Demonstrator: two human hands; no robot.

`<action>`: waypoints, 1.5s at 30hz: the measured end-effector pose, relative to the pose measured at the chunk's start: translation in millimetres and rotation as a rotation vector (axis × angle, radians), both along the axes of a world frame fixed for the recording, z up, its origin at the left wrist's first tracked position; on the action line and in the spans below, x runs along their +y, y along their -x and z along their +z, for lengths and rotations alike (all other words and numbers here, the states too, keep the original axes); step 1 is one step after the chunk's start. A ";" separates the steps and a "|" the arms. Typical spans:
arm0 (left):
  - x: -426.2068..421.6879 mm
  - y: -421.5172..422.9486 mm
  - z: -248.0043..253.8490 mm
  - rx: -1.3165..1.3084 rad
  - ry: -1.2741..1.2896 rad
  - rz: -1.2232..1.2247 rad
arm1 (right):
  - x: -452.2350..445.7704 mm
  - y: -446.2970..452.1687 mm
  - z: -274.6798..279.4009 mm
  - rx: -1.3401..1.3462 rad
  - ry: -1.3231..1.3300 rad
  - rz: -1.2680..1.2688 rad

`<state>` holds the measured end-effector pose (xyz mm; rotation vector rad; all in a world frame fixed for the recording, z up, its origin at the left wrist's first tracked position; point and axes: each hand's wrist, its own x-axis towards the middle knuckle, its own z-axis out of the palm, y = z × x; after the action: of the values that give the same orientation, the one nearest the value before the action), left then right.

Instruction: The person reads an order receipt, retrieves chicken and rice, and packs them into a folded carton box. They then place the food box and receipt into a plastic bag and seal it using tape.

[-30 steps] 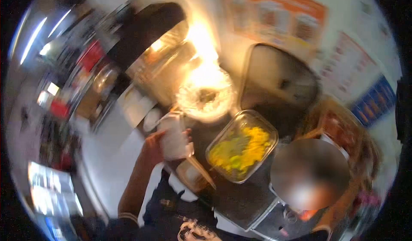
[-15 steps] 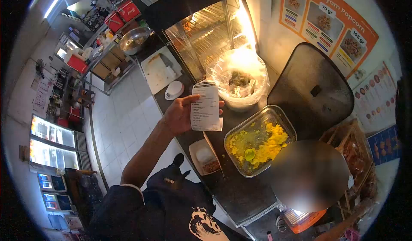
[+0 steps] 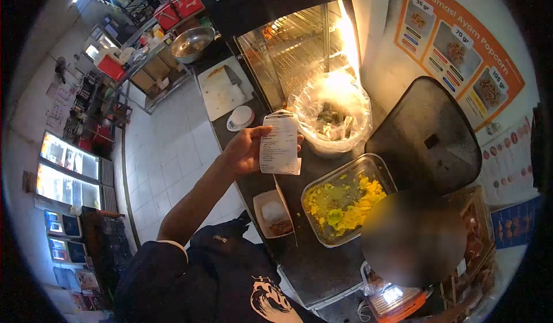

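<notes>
My left hand [image 3: 246, 150] grips a printed paper receipt [image 3: 279, 144], thumb on its face and fingertips showing past its right edge. It is held above the dark counter [image 3: 305, 265]. Just below the receipt sits an open paper food box [image 3: 273, 215] with a white mound, which looks like rice, and a brown portion. To its right, a clear rectangular container [image 3: 377, 162] holds crumbly yellow food [image 3: 368, 193] and a small yellow-green cup [image 3: 334, 217]. My right hand is out of view.
Behind the receipt are a plastic-lined tub [image 3: 328, 144], a lit display warmer [image 3: 288, 46], a round white scale [image 3: 240, 118] and a cutting board [image 3: 216, 98] with a knife. A dark lid [image 3: 429, 136] leans against the wall. A blurred oval hides part of the right side.
The camera view has shifted slightly, so the surroundings sit a little differently in frame. My left hand keeps hold of the receipt in nearly the same pose.
</notes>
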<state>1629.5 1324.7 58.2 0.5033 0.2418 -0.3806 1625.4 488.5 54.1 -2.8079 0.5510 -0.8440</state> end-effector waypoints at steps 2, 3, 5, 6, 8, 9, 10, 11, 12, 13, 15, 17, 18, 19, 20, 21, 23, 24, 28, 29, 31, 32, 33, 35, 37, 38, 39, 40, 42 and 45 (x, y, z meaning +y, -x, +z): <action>0.0 -2.4 -6.6 -0.005 0.002 -0.003 | 11.2 5.1 9.7 -0.017 -0.025 0.020; -1.8 -2.9 -9.7 -0.013 0.013 -0.009 | 20.0 6.6 13.1 -0.024 -0.035 0.027; -6.7 -3.2 -8.2 -0.001 -0.006 0.001 | 39.2 16.1 22.0 -0.043 -0.057 0.036; -9.2 -3.9 -7.1 0.004 -0.022 0.015 | 47.2 17.8 23.9 -0.052 -0.076 0.050; -13.5 -5.4 -6.2 -0.006 -0.008 0.009 | 65.4 23.2 29.4 -0.066 -0.105 0.081; -15.1 -5.5 -6.2 -0.013 0.008 0.005 | 72.0 25.6 30.3 -0.071 -0.121 0.092; -16.3 -5.8 -6.4 -0.015 0.007 0.003 | 80.7 27.0 31.8 -0.075 -0.136 0.106; -16.9 -6.3 -7.1 -0.021 0.006 0.002 | 90.9 29.6 33.8 -0.082 -0.156 0.126; -17.5 -6.6 -7.7 -0.026 0.006 0.000 | 100.2 31.2 35.9 -0.085 -0.169 0.146; -18.1 -6.8 -8.3 -0.028 0.006 -0.001 | 109.6 34.5 36.5 -0.088 -0.189 0.163; -19.1 -6.4 -8.5 0.007 -0.019 0.016 | 130.7 40.7 38.6 -0.096 -0.230 0.197; -21.1 -5.7 -5.6 -0.007 -0.023 -0.001 | 156.7 49.3 41.5 -0.093 -0.274 0.239; -22.1 -4.4 -4.7 -0.021 -0.025 -0.007 | 170.6 51.9 42.4 -0.088 -0.300 0.260; -22.4 -4.0 -4.2 -0.022 -0.023 -0.014 | 185.4 57.1 42.7 -0.087 -0.334 0.286; -22.1 -3.9 -3.4 -0.020 -0.027 -0.008 | 202.1 61.6 43.9 -0.080 -0.370 0.310; -21.0 -2.8 -2.6 -0.016 -0.030 -0.003 | 220.5 66.5 42.8 -0.064 -0.407 0.341; -17.0 0.3 -0.5 -0.020 -0.088 -0.001 | 257.8 79.2 41.8 -0.020 -0.509 0.399; -15.0 1.6 -1.0 -0.021 -0.142 0.006 | 285.5 85.2 37.4 0.030 -0.590 0.449; 14.4 19.4 -21.8 -0.046 -0.120 0.026 | 378.1 124.4 25.3 0.321 -1.040 0.541; 22.5 28.6 -23.5 -0.027 -0.130 0.038 | 402.9 133.7 13.5 0.431 -1.201 0.550; 43.3 41.4 -31.1 -0.013 -0.128 0.030 | 461.7 155.7 -28.2 0.722 -1.555 0.527; 55.2 49.1 -36.9 0.019 -0.140 0.067 | 492.2 169.7 -55.9 0.845 -1.719 0.504; 66.4 55.8 -43.5 0.048 -0.153 0.105 | 521.1 197.4 -134.8 0.738 -1.847 0.707; 88.6 65.0 -60.8 0.054 -0.126 0.067 | 587.2 222.2 -179.4 0.655 -2.074 0.517; 100.0 68.1 -68.7 0.082 -0.116 0.023 | 639.8 222.9 -220.2 0.451 -2.114 0.392; 103.8 67.2 -72.5 0.088 -0.102 -0.029 | 651.9 221.9 -233.7 0.403 -2.108 0.349; 107.0 67.9 -76.9 0.085 -0.132 -0.069 | 660.2 221.0 -244.5 0.560 -1.715 0.343; 110.1 68.5 -81.6 0.076 -0.161 -0.107 | 666.4 221.1 -243.8 0.614 -1.512 0.313; 109.3 72.6 -86.6 0.031 -0.165 -0.256 | 677.6 222.0 -231.1 0.590 -1.315 0.332; 96.6 103.2 -108.5 0.114 -0.253 -0.431 | 694.1 223.4 -124.3 0.493 -1.253 0.403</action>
<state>1526.3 1421.3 -50.3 0.7867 0.2932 -0.8065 1402.0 1182.7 -70.2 -1.7726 0.3391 0.2726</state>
